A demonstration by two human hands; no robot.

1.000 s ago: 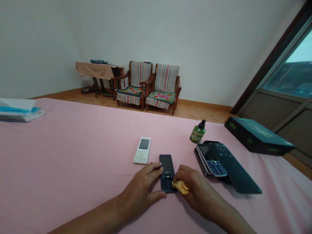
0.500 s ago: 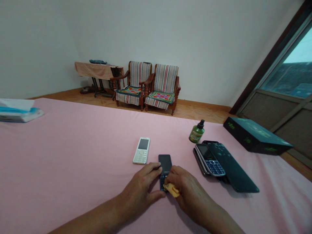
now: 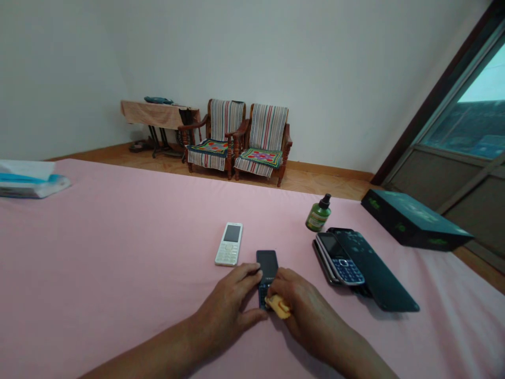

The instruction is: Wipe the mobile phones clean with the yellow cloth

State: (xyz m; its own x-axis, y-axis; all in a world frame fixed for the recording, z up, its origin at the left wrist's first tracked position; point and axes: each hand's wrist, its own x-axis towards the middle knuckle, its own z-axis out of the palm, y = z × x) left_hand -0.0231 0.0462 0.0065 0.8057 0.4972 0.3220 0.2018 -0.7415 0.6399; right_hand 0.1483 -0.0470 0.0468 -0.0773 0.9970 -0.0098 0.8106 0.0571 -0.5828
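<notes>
two hands on one phone right now! my left hand [image 3: 226, 300] is steadying a black keypad phone [image 3: 267, 265] lying flat on a pink bed sheet [image 3: 118, 252], screen end pointing away from me. my left fingers [image 3: 246, 276] are slightly spread, tips against the phone's left edge, and my left thumb [image 3: 252, 316] sits low, just beside the keypad end. over on the other side, my right hand [image 3: 303, 308] covers the lower part of the phone, with my right fingers [image 3: 286, 287] pinching a yellow cloth [image 3: 278, 307] against the keypad, hiding most of the keys.

just to the left and a little farther out, a white keypad phone [image 3: 229, 243] lies on the sheet, close to my left hand but not touching it. to the right, a blue-keyed phone [image 3: 339, 260] rests on top of a black tablet [image 3: 379, 276], with a green pump bottle [image 3: 318, 216] standing upright just behind them. farther right, a black box [image 3: 414, 221] sits near the bed's edge, and a wrapped white and blue pack [image 3: 31, 181] lies far off at the left.

beyond the bed, on the wooden floor [image 3: 315, 182], two striped wooden armchairs [image 3: 244, 139] stand side by side against the wall, next to a cloth-covered side table [image 3: 158, 114].
</notes>
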